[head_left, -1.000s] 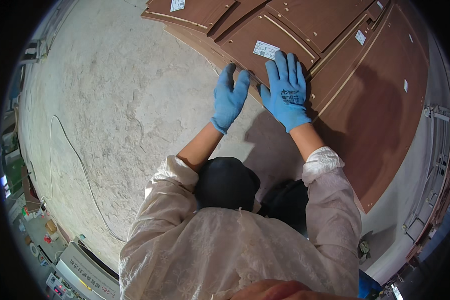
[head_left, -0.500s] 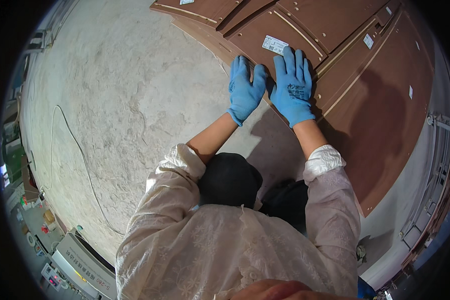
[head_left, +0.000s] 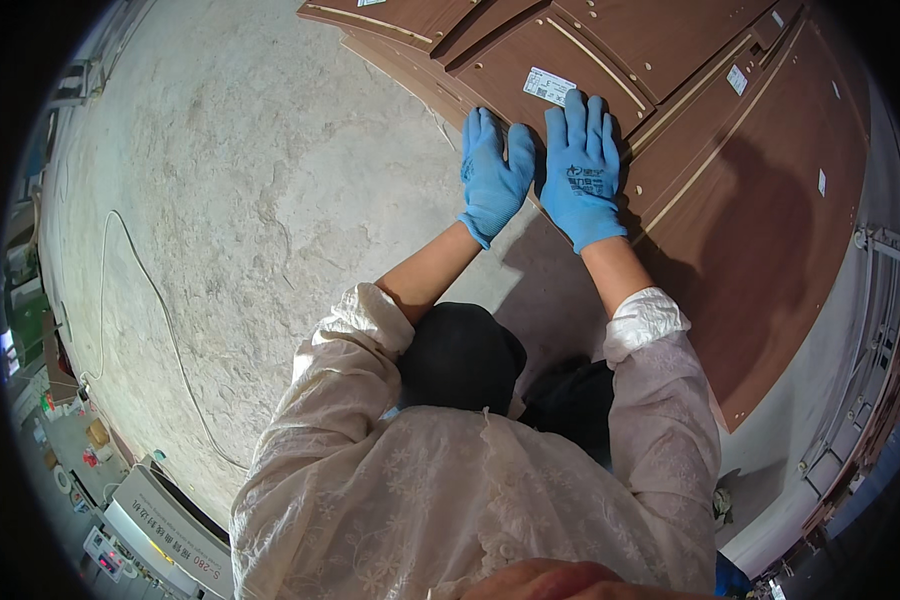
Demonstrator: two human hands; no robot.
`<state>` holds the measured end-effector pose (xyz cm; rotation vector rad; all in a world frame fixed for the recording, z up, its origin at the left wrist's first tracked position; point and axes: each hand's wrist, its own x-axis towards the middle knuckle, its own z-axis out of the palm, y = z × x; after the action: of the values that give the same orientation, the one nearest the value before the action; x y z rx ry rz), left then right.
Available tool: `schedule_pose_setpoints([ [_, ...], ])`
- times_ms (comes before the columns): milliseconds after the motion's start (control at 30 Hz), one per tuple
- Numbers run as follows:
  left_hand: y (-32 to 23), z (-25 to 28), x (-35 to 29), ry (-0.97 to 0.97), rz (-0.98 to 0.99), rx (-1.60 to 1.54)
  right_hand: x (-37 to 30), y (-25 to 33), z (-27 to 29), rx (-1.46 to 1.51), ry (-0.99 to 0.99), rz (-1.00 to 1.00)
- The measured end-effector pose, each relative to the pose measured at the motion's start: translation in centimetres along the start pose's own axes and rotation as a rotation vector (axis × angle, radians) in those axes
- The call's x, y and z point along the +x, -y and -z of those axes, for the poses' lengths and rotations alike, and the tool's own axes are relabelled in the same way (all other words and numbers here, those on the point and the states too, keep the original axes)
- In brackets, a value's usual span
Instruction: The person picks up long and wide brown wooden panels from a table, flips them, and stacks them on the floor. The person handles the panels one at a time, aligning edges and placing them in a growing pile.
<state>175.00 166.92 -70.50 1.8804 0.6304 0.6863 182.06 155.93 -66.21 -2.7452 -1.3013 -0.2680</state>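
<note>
Both of my hands wear blue work gloves. My left hand (head_left: 494, 180) rests against the near left edge of a stack of brown panels, its fingers stretched out and the thumb apart. Flat on the near corner of the top brown panel (head_left: 518, 62) lies my right hand (head_left: 582, 172), fingers extended, the tips just below a white label (head_left: 550, 86). The panel has a pale groove and small round holes. Neither hand is wrapped round anything.
A larger brown panel (head_left: 770, 230) with small labels lies to the right, partly under my shadow. Pale rough floor (head_left: 270, 180) spreads at the left, crossed by a thin white cable (head_left: 160, 300). A grey machine (head_left: 165, 530) stands at lower left, a metal frame (head_left: 880, 245) at far right.
My right hand has slid very slightly up and to the left on the panel. The left hand has barely shifted; the panels look almost unmoved.
</note>
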Motion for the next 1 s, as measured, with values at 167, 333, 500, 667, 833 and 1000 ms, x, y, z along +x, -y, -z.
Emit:
schedule_pose_setpoints([
  [167, -0.4, 0.1, 0.2, -0.026, 0.045, -0.022, 0.1, -0.1, -0.1, 0.038, 0.001, 0.004],
  [333, -0.1, -0.2, 0.6, -0.092, 0.022, -0.045, 0.1, -0.2, -0.2, 0.037, -0.01, 0.012],
  [500, 0.4, -0.4, 0.8, -0.089, 0.021, -0.012, 0.2, -0.3, -0.2, 0.074, -0.022, 0.022],
  [667, 0.6, -0.6, 1.0, -0.099, 0.025, -0.039, 0.3, -0.3, -0.2, 0.092, -0.038, 0.029],
  [833, 0.4, -0.6, 1.1, -0.085, 0.085, -0.135, 0.4, -0.2, -0.3, 0.086, -0.042, 0.029],
  [1000, 0.0, -0.3, 1.2, -0.075, 0.097, -0.147, 0.7, -0.2, -0.3, 0.113, -0.081, 0.04],
])
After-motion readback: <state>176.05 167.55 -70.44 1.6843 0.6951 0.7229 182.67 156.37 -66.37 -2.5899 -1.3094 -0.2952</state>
